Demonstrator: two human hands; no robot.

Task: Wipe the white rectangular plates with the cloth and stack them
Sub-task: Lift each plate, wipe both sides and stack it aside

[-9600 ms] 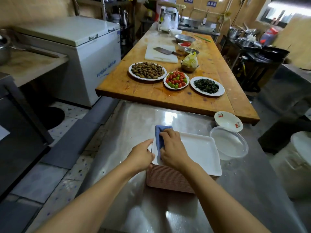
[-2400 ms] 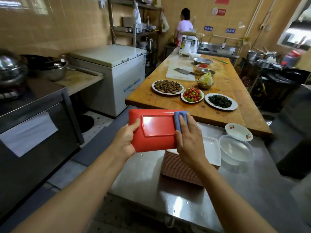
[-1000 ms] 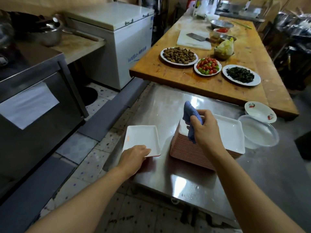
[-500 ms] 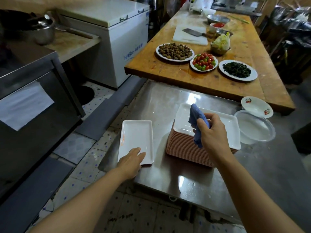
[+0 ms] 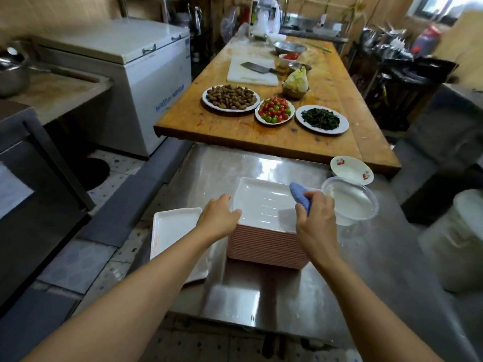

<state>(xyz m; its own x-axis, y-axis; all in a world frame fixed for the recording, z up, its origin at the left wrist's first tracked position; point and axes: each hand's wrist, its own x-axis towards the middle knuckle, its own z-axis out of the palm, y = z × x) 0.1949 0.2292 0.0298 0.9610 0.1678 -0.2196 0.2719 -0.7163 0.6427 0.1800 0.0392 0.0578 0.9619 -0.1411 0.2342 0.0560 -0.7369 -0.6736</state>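
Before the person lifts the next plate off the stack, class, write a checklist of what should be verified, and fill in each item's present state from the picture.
1. Cloth in hand: ok. The right hand is closed on the blue cloth.
2. Left hand on the next plate: ok. The left hand rests at the left edge of the top plate.
3. Wiped plate set aside: ok. The single plate lies flat on the steel table, left of the stack.
4. Single plate fully supported: cannot tell; its near part is hidden by the forearm.
5. Top plate already dry: cannot tell.
6. Room on the right: not ok. The clear bowl sits close beside the stack.
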